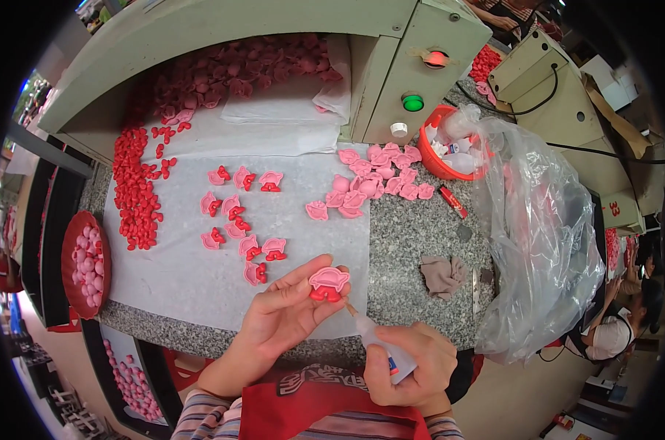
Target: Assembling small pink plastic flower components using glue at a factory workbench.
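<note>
My left hand (285,308) pinches a pink molded piece with red feet (328,283) between thumb and fingers, its hollow side facing up. In my right hand (413,364) is a small white glue bottle (380,341), tilted, its thin nozzle pointing up toward the fingers of my left hand. The nozzle tip and the piece are apart. Several pink pieces with red feet attached (237,227) lie in loose rows on the white paper (178,286) beyond my left hand. Farther off, a heap of plain pink shells (369,180) sits at the paper's right side.
Many red feet (136,198) lie at the left. More pink shells (237,70) fill the pale green machine's opening (362,73). A red bowl (105,271) of pink parts stands left. At right are an orange basket (428,158), grey cloth (444,276), red tube (453,202) and clear plastic bag (538,242).
</note>
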`<move>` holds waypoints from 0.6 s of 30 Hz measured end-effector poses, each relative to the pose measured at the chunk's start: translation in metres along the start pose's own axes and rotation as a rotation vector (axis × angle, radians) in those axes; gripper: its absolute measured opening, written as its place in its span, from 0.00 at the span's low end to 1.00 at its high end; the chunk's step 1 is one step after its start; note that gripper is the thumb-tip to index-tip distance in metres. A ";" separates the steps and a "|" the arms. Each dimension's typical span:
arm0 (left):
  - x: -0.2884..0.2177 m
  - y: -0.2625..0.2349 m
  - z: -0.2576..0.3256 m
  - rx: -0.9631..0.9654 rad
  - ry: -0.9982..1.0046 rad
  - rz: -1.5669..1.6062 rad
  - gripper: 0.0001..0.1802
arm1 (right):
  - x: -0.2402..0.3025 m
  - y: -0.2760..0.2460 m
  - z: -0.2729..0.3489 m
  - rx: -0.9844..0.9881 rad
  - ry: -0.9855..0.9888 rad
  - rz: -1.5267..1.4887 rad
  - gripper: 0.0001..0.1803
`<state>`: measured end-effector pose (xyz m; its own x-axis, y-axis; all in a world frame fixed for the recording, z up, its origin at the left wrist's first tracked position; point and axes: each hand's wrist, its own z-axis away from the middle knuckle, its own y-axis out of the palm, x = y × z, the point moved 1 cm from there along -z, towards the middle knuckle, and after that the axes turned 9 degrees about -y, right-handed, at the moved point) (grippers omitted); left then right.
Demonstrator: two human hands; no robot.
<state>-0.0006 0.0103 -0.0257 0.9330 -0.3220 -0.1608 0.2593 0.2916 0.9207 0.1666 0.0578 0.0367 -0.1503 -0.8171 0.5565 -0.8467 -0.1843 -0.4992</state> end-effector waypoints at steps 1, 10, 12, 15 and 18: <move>0.000 0.000 0.000 0.001 -0.002 0.002 0.26 | 0.000 0.000 0.000 0.000 0.003 -0.003 0.13; 0.000 -0.001 0.001 0.027 0.007 0.000 0.25 | 0.004 -0.003 -0.002 0.062 -0.011 -0.015 0.17; 0.001 -0.001 0.001 0.027 0.011 -0.007 0.24 | 0.004 -0.001 -0.002 0.067 -0.022 -0.012 0.17; 0.001 -0.001 0.001 0.025 0.014 -0.018 0.24 | 0.002 0.001 -0.001 0.046 -0.024 -0.019 0.17; 0.001 -0.001 0.001 0.024 0.017 -0.025 0.24 | 0.002 0.002 -0.001 0.049 -0.029 -0.026 0.17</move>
<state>0.0002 0.0083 -0.0261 0.9305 -0.3134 -0.1896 0.2765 0.2615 0.9248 0.1642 0.0566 0.0378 -0.1130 -0.8270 0.5506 -0.8242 -0.2314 -0.5168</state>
